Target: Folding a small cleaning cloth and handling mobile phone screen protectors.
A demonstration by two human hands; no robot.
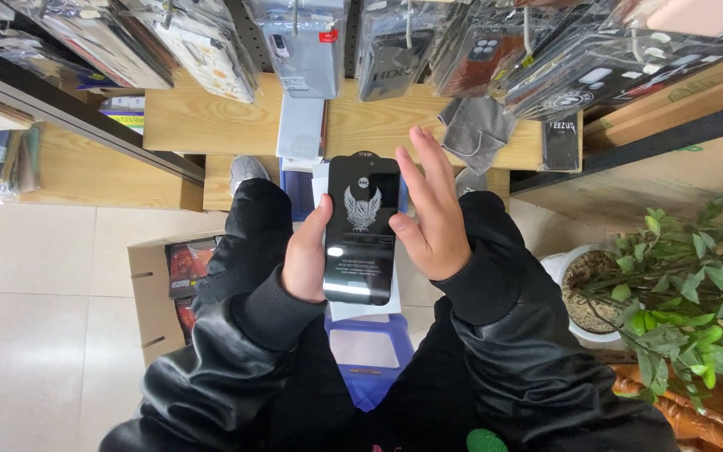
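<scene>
The black flat package (362,228) is held upright above the lap, clamped in the grip of the left hand (305,255) (the right hand (430,213) only touches its edge, fingers spread), so it could probably slip onto the blue box (369,356).

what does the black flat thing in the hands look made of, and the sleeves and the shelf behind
The black flat panel, held between the left hand and the right hand, looks like glossy glass or hard plastic: it mirrors light near its lower end. The sleeves look like shiny black leather or imitation leather, creased with highlights, with knit cuffs. The shelf looks like pale, matt wood or wood-look board, with visible grain.
</scene>
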